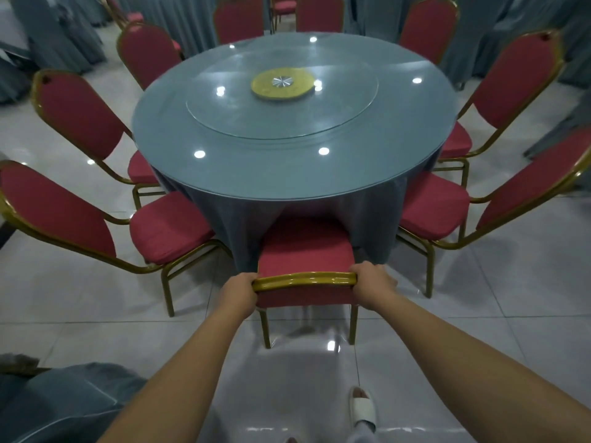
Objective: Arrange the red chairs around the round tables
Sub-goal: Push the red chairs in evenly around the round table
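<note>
- Gripping the near red chair [305, 247] by its gold top rail: left hand [240, 290] and right hand [371, 279] each closed round one end, likely for steering it square to the table.
- Seat front tucked under the blue-grey cloth of the round table [287, 174]; rear legs on pale glossy tiles.
- Neighbouring chairs [169, 227] ring the table, seats facing inward.
- Padded woven fabric, tubular metal frames, glass turntable [281, 119] on top.
</note>
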The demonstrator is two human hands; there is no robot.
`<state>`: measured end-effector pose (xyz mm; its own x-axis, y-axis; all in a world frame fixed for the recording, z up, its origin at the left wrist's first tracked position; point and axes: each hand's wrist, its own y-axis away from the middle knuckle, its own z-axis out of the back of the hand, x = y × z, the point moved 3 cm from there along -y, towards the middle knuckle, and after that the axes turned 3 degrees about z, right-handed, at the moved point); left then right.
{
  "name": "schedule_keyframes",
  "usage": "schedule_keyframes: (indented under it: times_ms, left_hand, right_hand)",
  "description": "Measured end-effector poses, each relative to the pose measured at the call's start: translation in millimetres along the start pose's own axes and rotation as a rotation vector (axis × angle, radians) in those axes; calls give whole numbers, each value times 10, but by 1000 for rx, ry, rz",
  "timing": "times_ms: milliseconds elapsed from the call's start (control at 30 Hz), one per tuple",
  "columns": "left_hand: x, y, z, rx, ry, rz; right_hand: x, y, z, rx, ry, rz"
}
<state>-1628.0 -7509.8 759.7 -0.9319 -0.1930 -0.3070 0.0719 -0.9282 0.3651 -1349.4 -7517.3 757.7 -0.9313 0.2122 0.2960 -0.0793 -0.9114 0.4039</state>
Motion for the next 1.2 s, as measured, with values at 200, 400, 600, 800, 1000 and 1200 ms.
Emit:
schedule_keyframes:
  times_ms: [200,400,600,800,1000,1200]
  left_hand:
    - [-22,129,32,72,-107,-36]
    - [21,239,-33,91,-92,-16]
    - [40,357,-94,103,22,-59]
    - [-11,478,-105,92,76,-13]
    - [-243,640,-46,137,76,-96]
    - [-887,812,-15,159,108,-248]
  right_hand:
    - [-74,53,57,144,-5,46]
    - [-90,125,-16,126,8,60]
    - [-192,208,-91,30,-37,135]
    - [-485,498,-67,32,-226,152]
    - [-614,861,19,63,-614,139]
    - [-804,1080,212,-62,-824,69]
